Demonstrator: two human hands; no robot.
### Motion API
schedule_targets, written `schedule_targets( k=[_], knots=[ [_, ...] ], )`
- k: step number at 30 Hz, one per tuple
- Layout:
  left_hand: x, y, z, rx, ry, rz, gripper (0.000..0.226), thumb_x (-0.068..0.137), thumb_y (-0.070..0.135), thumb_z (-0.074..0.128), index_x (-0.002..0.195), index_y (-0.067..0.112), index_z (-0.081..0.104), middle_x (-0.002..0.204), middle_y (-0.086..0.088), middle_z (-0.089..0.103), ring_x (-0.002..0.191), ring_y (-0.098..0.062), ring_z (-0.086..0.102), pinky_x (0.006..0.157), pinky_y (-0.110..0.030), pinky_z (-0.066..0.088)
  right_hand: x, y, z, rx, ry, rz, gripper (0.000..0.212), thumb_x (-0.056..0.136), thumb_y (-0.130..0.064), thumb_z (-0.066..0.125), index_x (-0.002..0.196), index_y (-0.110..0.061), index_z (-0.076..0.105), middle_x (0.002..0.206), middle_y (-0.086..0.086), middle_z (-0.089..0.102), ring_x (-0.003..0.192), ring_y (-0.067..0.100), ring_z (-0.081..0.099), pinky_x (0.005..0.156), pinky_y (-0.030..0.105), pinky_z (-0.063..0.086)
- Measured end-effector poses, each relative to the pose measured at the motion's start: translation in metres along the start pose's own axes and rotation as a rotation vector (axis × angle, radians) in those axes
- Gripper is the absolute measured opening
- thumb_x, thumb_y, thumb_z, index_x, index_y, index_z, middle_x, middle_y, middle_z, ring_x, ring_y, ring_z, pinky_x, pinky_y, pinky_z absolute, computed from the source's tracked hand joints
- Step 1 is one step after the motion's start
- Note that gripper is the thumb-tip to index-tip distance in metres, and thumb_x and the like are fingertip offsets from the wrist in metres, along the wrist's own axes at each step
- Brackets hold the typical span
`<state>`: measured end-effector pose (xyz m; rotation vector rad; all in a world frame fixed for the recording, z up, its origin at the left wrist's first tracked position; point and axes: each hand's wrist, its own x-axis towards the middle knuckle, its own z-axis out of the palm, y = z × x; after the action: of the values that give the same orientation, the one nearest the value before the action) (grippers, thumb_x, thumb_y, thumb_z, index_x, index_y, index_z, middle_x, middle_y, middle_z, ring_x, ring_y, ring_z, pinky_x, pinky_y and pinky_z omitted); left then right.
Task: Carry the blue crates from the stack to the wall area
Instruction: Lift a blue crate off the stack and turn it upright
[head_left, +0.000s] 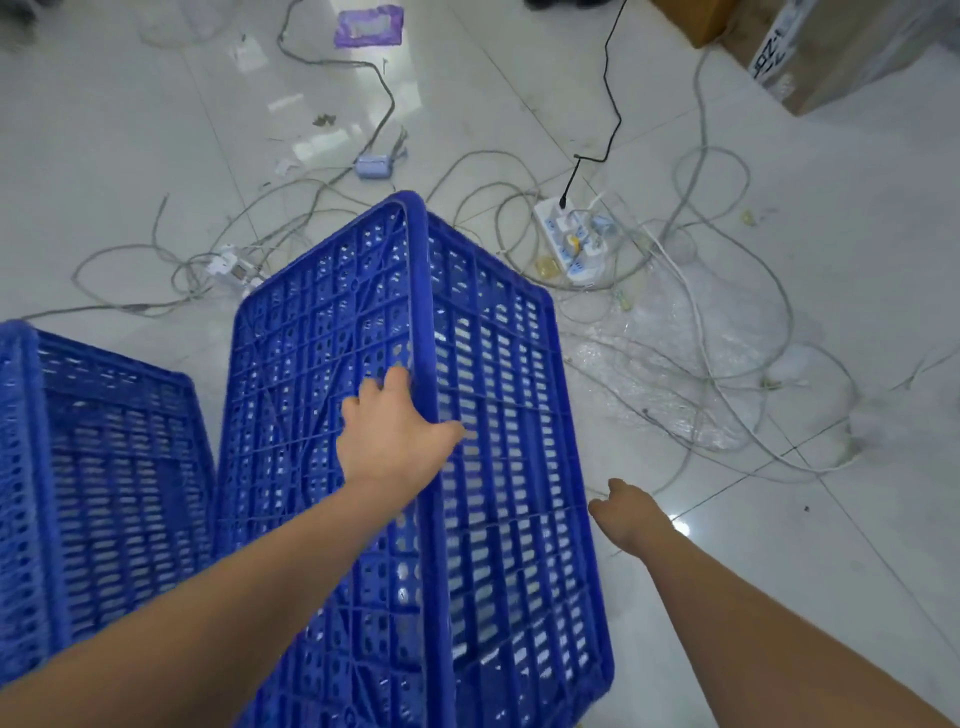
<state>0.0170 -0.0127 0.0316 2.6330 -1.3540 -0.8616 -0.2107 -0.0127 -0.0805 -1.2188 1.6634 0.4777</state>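
A blue perforated crate (493, 374) stands tilted on the white tile floor in the middle of the view. My left hand (389, 431) grips its upper edge rim, fingers curled over the rim and thumb on the right side wall. My right hand (626, 514) hangs free to the right of the crate, fingers loosely curled, touching nothing. A second blue crate (104, 467) stands at the lower left, close beside the first one.
Tangled grey cables (701, 332) cover the floor ahead and to the right, with a white power strip (574, 241), a smaller adapter (234, 267) and clear plastic wrap (675, 395). Cardboard boxes (810, 47) stand at the top right. A purple packet (369, 25) lies at the top.
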Motion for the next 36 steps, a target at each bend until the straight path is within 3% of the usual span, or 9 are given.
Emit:
schedule_targets(
  k=[3, 8, 12, 14, 17, 19, 25, 28, 36],
  knots=[
    [0.001, -0.007, -0.016, -0.141, 0.029, 0.055, 0.039, 0.068, 0.041, 0.067, 0.085, 0.021, 0.038, 0.089, 0.000, 0.043, 0.081, -0.025, 0.043, 0.059, -0.034, 0.032, 0.000, -0.002, 0.006, 0.184, 0.027, 0.057, 0.044, 0.094, -0.025, 0.045, 0.129, 0.001, 0.041, 0.125, 0.018, 0.054, 0.094, 0.025, 0.049, 0.080, 0.030, 0.044],
    [0.006, -0.016, -0.025, -0.434, 0.075, 0.042, 0.037, 0.069, 0.017, 0.065, 0.068, 0.017, 0.028, 0.069, 0.002, 0.031, 0.060, -0.019, 0.025, 0.055, -0.033, 0.025, -0.009, -0.015, 0.006, 0.450, 0.315, 0.131, 0.073, 0.091, -0.023, 0.044, 0.151, -0.012, 0.005, 0.136, 0.019, 0.046, 0.116, 0.036, 0.051, 0.099, 0.045, 0.043],
    [0.009, -0.033, -0.027, -0.654, 0.052, -0.018, 0.031, 0.068, -0.002, 0.057, 0.071, 0.012, 0.030, 0.065, -0.002, 0.029, 0.060, -0.018, 0.024, 0.051, -0.031, 0.022, -0.013, -0.016, -0.013, 0.787, 0.321, 0.141, 0.044, 0.082, -0.011, 0.052, 0.123, 0.002, 0.049, 0.089, 0.009, 0.058, 0.083, 0.028, 0.058, 0.083, 0.040, 0.051],
    [0.012, -0.047, -0.028, -0.738, 0.048, -0.076, 0.028, 0.061, 0.000, 0.056, 0.069, 0.013, 0.033, 0.066, -0.006, 0.033, 0.060, -0.018, 0.028, 0.052, -0.031, 0.027, -0.014, -0.018, -0.018, 0.871, 0.300, 0.096, 0.038, 0.069, -0.011, 0.056, 0.106, -0.002, 0.060, 0.088, 0.013, 0.065, 0.087, 0.034, 0.064, 0.087, 0.050, 0.054],
    [0.017, -0.069, -0.032, -0.816, 0.061, -0.171, 0.024, 0.057, 0.001, 0.053, 0.073, 0.011, 0.038, 0.071, -0.010, 0.040, 0.065, -0.020, 0.035, 0.058, -0.035, 0.032, -0.027, -0.036, -0.025, 0.862, 0.302, 0.011, 0.011, 0.076, -0.004, 0.056, 0.079, -0.014, 0.057, 0.088, 0.013, 0.066, 0.091, 0.038, 0.065, 0.089, 0.055, 0.053],
    [0.022, -0.086, -0.031, -0.828, 0.065, -0.222, 0.025, 0.067, -0.007, 0.050, 0.070, 0.012, 0.034, 0.067, -0.005, 0.040, 0.061, -0.021, 0.033, 0.054, -0.031, 0.030, -0.033, -0.051, -0.032, 0.833, 0.319, -0.045, 0.015, 0.078, 0.000, 0.058, 0.076, -0.014, 0.055, 0.088, 0.013, 0.066, 0.089, 0.034, 0.064, 0.090, 0.053, 0.053],
    [0.044, -0.116, -0.013, -0.895, 0.035, -0.397, 0.022, 0.080, -0.009, 0.047, 0.077, 0.011, 0.041, 0.079, -0.006, 0.049, 0.064, -0.021, 0.045, 0.054, -0.029, 0.039, -0.030, -0.094, -0.053, 0.676, 0.340, -0.162, 0.025, 0.075, -0.002, 0.064, 0.100, -0.003, 0.061, 0.105, 0.018, 0.068, 0.094, 0.035, 0.066, 0.088, 0.054, 0.053],
    [0.064, -0.119, -0.006, -0.958, 0.012, -0.410, 0.025, 0.083, -0.009, 0.049, 0.079, 0.014, 0.042, 0.093, -0.011, 0.052, 0.081, -0.026, 0.053, 0.057, -0.030, 0.046, -0.023, -0.110, -0.062, 0.613, 0.311, -0.171, 0.015, 0.083, 0.005, 0.056, 0.095, -0.003, 0.059, 0.102, 0.018, 0.064, 0.093, 0.033, 0.064, 0.089, 0.053, 0.053],
    [0.090, -0.119, -0.018, -0.977, -0.019, -0.365, 0.032, 0.092, -0.004, 0.048, 0.123, 0.001, 0.046, 0.110, -0.012, 0.053, 0.095, -0.027, 0.057, 0.079, -0.037, 0.050, -0.013, -0.120, -0.059, 0.552, 0.315, -0.168, 0.038, 0.089, 0.007, 0.051, 0.126, -0.003, 0.052, 0.120, 0.019, 0.061, 0.097, 0.031, 0.058, 0.090, 0.047, 0.051]
  ],
)
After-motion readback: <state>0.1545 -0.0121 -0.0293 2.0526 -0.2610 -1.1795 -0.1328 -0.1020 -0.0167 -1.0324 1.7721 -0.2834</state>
